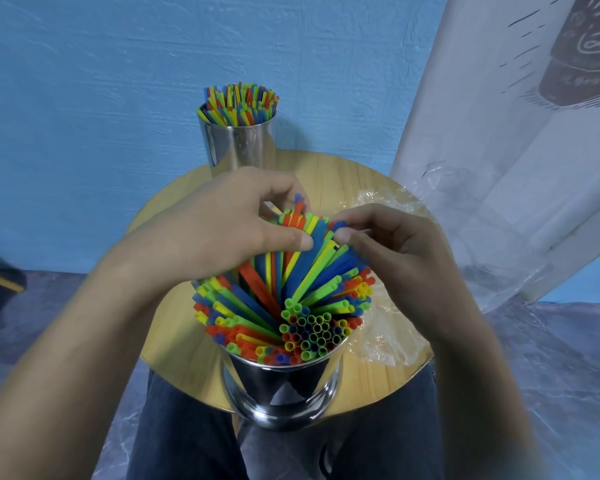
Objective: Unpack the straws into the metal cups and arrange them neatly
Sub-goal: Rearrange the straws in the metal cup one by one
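Dark-trousered legs occupied the bottom of the view, the knees lying below the near edge of a round pale wooden surface. A shiny cylindrical metal cup stood at that near edge, packed with multicoloured plastic straws in red, blue, green and yellow. The straws fanned outward: those at the near rim pointed their open ends at the camera, while a central sheaf leaned away toward the two hands.

The left hand reached in from the left, its fingers curled over the far tips of the sheaf and its thumb pressed against the near side, so that the straw ends were pinched between them. The right hand met it from the right, its fingers bent and, with the thumb, nipping the blue straw ends just beside the left thumb. Both hands hovered above the cup, touching only the straws.

A second tall metal cup stood upright at the far edge of the surface, holding a second batch of coloured straws. Crumpled clear plastic wrapping lay on the surface to the right of the near cup. A blue wall and a white printed banner formed the background.
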Available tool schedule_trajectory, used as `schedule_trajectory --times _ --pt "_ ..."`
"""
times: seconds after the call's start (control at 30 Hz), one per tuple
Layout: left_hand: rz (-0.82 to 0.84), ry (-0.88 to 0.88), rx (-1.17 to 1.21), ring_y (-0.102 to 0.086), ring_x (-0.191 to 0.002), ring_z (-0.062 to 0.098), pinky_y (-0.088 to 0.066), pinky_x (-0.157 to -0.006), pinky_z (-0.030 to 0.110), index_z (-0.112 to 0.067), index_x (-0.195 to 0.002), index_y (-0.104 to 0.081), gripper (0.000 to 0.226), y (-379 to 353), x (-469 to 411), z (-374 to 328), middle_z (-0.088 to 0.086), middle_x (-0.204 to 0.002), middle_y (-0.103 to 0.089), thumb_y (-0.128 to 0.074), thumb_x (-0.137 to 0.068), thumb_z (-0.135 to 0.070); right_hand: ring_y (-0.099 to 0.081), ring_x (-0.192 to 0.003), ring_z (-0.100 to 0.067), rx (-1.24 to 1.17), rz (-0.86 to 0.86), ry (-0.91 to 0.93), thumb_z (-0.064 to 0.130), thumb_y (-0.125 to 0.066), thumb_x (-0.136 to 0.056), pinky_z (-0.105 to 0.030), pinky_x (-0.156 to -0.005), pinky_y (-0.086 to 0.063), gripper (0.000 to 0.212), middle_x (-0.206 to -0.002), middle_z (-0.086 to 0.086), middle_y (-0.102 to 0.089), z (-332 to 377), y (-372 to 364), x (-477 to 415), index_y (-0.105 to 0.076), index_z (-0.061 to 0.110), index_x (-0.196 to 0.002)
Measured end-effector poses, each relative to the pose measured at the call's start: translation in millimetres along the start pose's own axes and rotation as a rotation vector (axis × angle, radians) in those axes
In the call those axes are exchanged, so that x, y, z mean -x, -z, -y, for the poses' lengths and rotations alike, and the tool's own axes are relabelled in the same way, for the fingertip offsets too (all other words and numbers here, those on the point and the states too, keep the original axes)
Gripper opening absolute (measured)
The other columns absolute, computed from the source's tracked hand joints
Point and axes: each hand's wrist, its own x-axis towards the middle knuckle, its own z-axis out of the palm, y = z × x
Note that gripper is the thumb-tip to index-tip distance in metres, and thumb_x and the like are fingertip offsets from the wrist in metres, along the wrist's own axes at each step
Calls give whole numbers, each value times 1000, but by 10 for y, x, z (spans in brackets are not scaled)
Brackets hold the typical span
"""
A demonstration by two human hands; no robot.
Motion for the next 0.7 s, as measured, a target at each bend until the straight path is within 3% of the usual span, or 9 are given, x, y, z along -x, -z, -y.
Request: schedule_trajectory --times 0.1,0.23,0.33,0.43,0.57,0.7 --pt "-9 7 30 -65 -82 2 -47 -71 22 -32 -88 -68 18 5 8 7 -19 -85 -68 -82 -79 -39 -70 -89 -27 -25 -29 15 15 -66 -99 -37 -76 -57 8 -89 0 -74 -12 -25 -15 -74 15 -98" --pt "19 -4 57 -67 -86 7 -53 -79 29 -35 -91 -69 22 20 10 2 -15 -91 -68 -85 -78 -40 -69 -81 -13 -70 -52 10 14 -67 -97 -26 -71 -56 8 -86 1 -75 25 -40 -21 -75 14 -97" --pt "119 23 29 -69 -92 6 -59 -84 36 -43 -101 -68 36 43 21 -29 -19 -97 -68 -87 -72 -54 -70 -82 -10 -94 -49 2 12 -67 -97 -30 -72 -58 8 -84 3 -75 35 -43 -19 -74 13 -101" --pt "107 58 -35 -68 -92 4 -57 -89 43 -48 -100 -67 32 23 11 -48 -19 -98 -70 -84 -73 -56 -72 -83 -13 -103 -63 -6 12 -67 -98 -32 -73 -59 10 -83 4 -77 34 -42 -1 -70 18 -105" --pt "49 117 -133 -64 -96 3 -54 -91 39 -46 -97 -67 29 13 0 -91 -20 -98 -67 -79 -73 -57 -71 -83 -14 -90 -62 -6 11 -66 -98 -26 -69 -56 9 -85 3 -77 33 -7 13 -70 16 -103" --pt "10 154 -198 -59 -93 -1 -49 -79 28 -42 -96 -67 26 25 31 -121 -22 -93 -63 -78 -77 -56 -69 -83 -12 -50 -41 -5 11 -66 -98 -24 -67 -54 10 -90 3 -76 22 34 22 -73 17 -100"
